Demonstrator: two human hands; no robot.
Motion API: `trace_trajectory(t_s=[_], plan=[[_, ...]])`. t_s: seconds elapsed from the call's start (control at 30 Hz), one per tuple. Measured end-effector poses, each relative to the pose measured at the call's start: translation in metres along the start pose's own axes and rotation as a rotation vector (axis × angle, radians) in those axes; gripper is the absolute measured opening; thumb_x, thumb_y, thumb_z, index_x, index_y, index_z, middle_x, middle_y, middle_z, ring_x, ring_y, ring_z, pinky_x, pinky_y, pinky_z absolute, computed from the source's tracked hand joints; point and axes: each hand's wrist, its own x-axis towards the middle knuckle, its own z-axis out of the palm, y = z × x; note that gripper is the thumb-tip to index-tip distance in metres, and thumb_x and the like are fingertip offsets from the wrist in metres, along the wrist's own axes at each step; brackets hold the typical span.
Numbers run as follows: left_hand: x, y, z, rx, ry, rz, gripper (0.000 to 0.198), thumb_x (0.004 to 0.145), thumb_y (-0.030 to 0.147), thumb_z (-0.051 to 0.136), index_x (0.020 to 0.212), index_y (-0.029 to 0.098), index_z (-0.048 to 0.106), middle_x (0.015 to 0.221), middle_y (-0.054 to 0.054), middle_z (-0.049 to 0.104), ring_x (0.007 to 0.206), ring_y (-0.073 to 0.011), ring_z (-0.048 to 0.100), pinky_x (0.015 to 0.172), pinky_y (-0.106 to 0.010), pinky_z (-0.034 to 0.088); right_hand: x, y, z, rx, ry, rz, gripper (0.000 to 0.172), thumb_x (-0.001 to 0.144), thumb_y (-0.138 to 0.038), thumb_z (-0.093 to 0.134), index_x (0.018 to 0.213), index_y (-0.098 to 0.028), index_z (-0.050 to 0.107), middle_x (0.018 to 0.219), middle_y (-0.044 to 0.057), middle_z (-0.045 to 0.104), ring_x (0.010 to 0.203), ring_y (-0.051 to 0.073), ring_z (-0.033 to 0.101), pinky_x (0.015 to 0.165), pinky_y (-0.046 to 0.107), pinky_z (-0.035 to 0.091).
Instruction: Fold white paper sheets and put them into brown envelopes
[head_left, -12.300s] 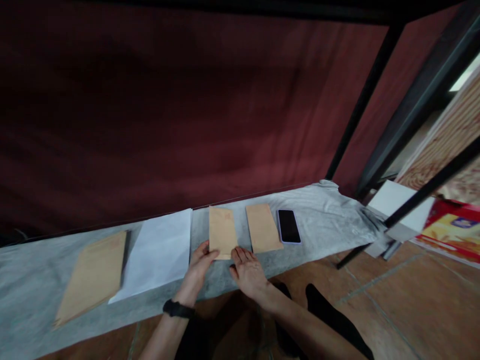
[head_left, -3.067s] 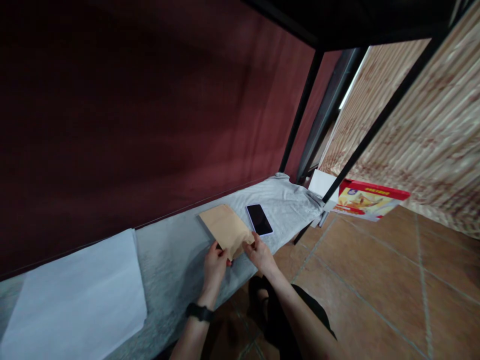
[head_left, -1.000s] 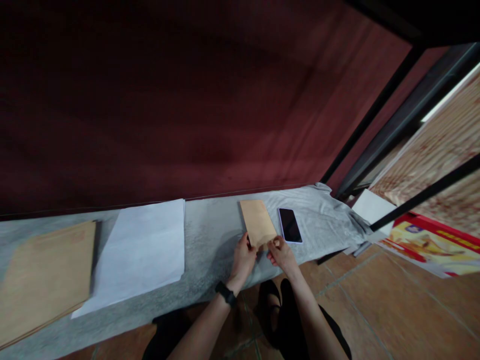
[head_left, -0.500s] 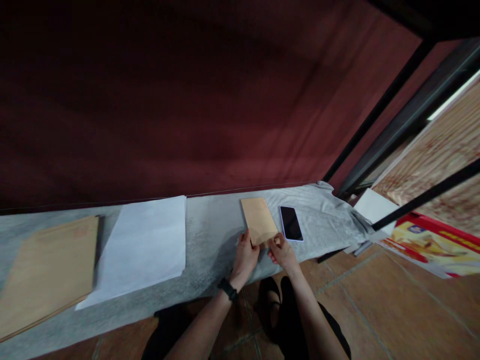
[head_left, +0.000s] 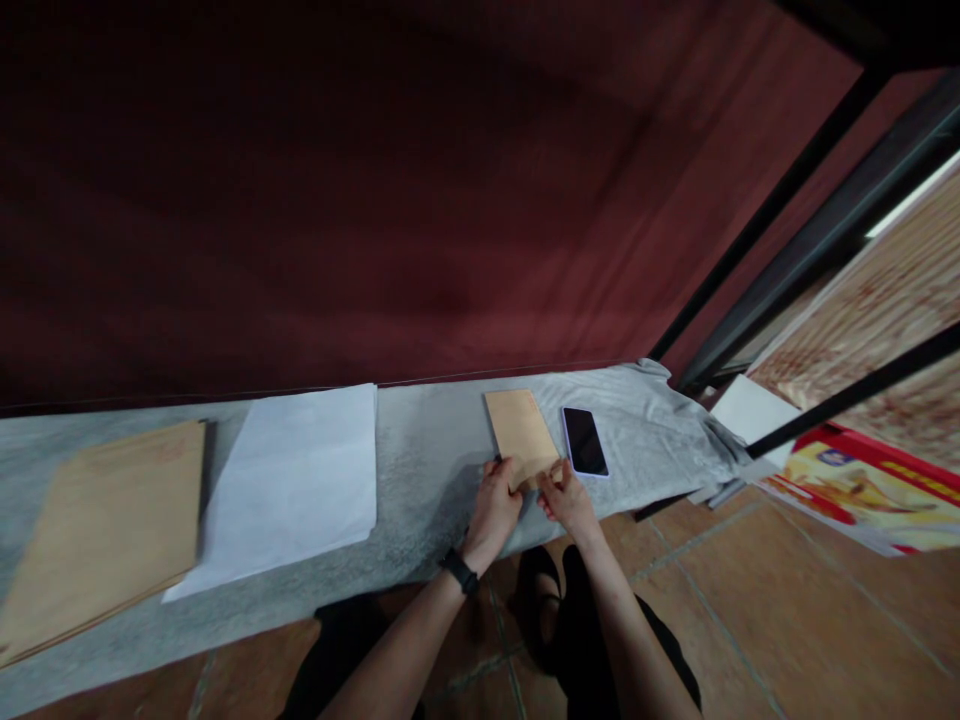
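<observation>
A small brown paper envelope (head_left: 521, 430) lies over the grey cloth, its near end between my two hands. My left hand (head_left: 496, 505) grips its near left corner, thumb on top; a dark watch is on that wrist. At the near right corner my right hand (head_left: 566, 498) pinches the paper edge with thumb and fingers. A phone (head_left: 585, 441) with a dark screen and pale case lies just right of the envelope, close to my right hand. The undersides of my fingers are hidden.
Left on the grey cloth (head_left: 427, 430) are a stack of white paper (head_left: 300, 480) and larger brown envelopes (head_left: 112, 530). A dark red curtain (head_left: 420, 230) hangs behind. At right stand a black metal frame (head_left: 772, 210) and a red and yellow printed box (head_left: 870, 480) above the tiled floor.
My left thumb has moved further onto the envelope's near edge, while my right hand keeps its pinch. The whole view has shifted slightly.
</observation>
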Motion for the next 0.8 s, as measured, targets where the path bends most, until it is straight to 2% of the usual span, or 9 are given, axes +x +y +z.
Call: trace_trajectory(t_s=[0.1,0.17,0.3,0.4,0.5,0.6,0.63,0.7,0.8], plan=[[-0.006,0.004,-0.005,0.060,-0.017,0.019,0.053,0.075,0.001,0.058,0.125,0.021,0.058,0.120,-0.008,0.059,0.115,-0.0195,0.057,0.101,-0.029,0.045,-0.003,-0.001,-0.001,-0.023,0.044,-0.028,0.049,0.093,-0.037,0.048,0.137,-0.015,0.039,0.060,-0.003,0.064,0.049,0.017,0.062,0.047,0.024,0.044],[-0.012,0.009,-0.013,0.148,-0.026,0.025,0.050,0.082,0.009,0.058,0.130,0.020,0.055,0.125,-0.010,0.057,0.113,-0.0206,0.059,0.098,-0.030,0.047,-0.005,-0.003,-0.003,-0.047,0.117,-0.071,0.058,0.092,-0.037,0.047,0.143,-0.013,0.037,0.063,-0.001,0.065,0.055,0.018,0.065,0.051,0.025,0.045],[-0.020,0.013,-0.037,0.360,0.003,0.034,0.045,0.091,0.021,0.055,0.136,0.020,0.052,0.134,-0.013,0.053,0.116,-0.0244,0.058,0.098,-0.035,0.048,-0.009,-0.007,-0.002,-0.058,0.231,-0.164,0.055,0.089,-0.038,0.044,0.138,-0.014,0.050,0.068,0.002,0.068,0.061,0.019,0.066,0.055,0.026,0.047],[-0.025,0.005,-0.064,0.527,0.047,0.009,0.052,0.090,0.021,0.055,0.141,0.018,0.049,0.146,-0.017,0.047,0.133,-0.0311,0.046,0.109,-0.046,0.039,-0.013,-0.011,0.004,-0.021,0.193,-0.237,0.052,0.088,-0.041,0.045,0.129,-0.013,0.059,0.068,0.003,0.069,0.062,0.019,0.065,0.055,0.026,0.047],[-0.032,-0.012,-0.097,0.726,0.060,-0.104,0.061,0.089,0.023,0.056,0.148,0.015,0.041,0.157,-0.019,0.032,0.147,-0.0381,0.023,0.113,-0.064,0.025,-0.017,-0.014,0.012,-0.005,0.128,-0.294,0.049,0.088,-0.041,0.044,0.125,-0.013,0.062,0.067,0.003,0.068,0.063,0.019,0.066,0.057,0.026,0.047],[-0.045,-0.031,-0.133,0.872,0.042,-0.286,0.069,0.090,0.032,0.057,0.152,0.012,0.033,0.161,-0.021,0.022,0.149,-0.0406,0.014,0.109,-0.071,0.025,-0.023,-0.017,0.018,-0.037,0.081,-0.342,0.046,0.088,-0.038,0.044,0.122,-0.014,0.063,0.068,0.003,0.069,0.067,0.020,0.068,0.062,0.027,0.049],[-0.049,-0.036,-0.143,0.908,0.041,-0.332,0.071,0.090,0.034,0.057,0.152,0.011,0.032,0.161,-0.022,0.021,0.149,-0.0409,0.014,0.107,-0.069,0.029,-0.025,-0.018,0.020,-0.054,0.067,-0.358,0.045,0.088,-0.037,0.045,0.122,-0.014,0.064,0.070,0.004,0.070,0.068,0.020,0.069,0.064,0.028,0.049],[-0.057,-0.046,-0.159,0.950,0.012,-0.403,0.070,0.091,0.039,0.056,0.150,0.009,0.034,0.158,-0.025,0.026,0.146,-0.0411,0.025,0.104,-0.063,0.038,-0.029,-0.020,0.024,-0.088,0.046,-0.391,0.042,0.088,-0.034,0.046,0.120,-0.016,0.065,0.075,0.005,0.072,0.073,0.021,0.070,0.068,0.029,0.050],[-0.065,-0.053,-0.168,1.004,-0.010,-0.373,0.057,0.094,0.038,0.052,0.142,0.007,0.046,0.150,-0.026,0.041,0.135,-0.0382,0.043,0.099,-0.052,0.045,-0.035,-0.023,0.031,-0.133,0.030,-0.432,0.038,0.086,-0.029,0.048,0.117,-0.018,0.067,0.083,0.006,0.074,0.078,0.022,0.070,0.073,0.030,0.051]])
